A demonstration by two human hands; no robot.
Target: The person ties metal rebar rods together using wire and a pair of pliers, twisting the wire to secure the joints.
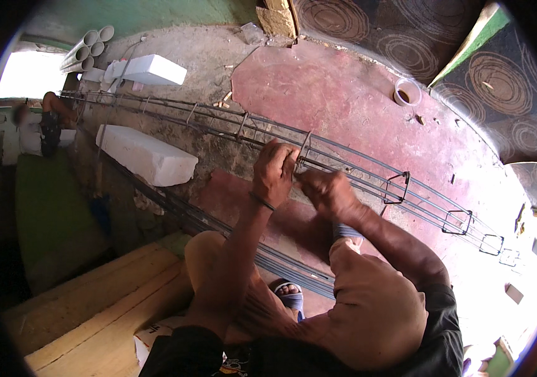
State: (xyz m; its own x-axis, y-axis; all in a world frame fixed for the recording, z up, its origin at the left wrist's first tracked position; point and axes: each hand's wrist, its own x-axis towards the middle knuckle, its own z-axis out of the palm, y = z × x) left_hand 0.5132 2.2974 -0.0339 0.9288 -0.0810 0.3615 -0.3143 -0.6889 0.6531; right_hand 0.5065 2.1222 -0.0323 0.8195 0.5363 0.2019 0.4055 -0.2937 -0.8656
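Bars point(358, 152) have many loops point(394, 202) on; what's left isn't clear. Left hand point(273, 171) and right hand point(330, 193) have curled fingers; I can't tell around what.

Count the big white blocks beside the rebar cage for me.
2: the far block beyond the rebar cage, near the pale pipes, and the near block on the cage's near side, left of the left hand. Others may be hidden behind the far block.

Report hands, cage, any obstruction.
Left hand and right hand at cage, beside a stirrup; exact grip unclear. Cage long, stirrups spaced along it. Near white block clear of hands.
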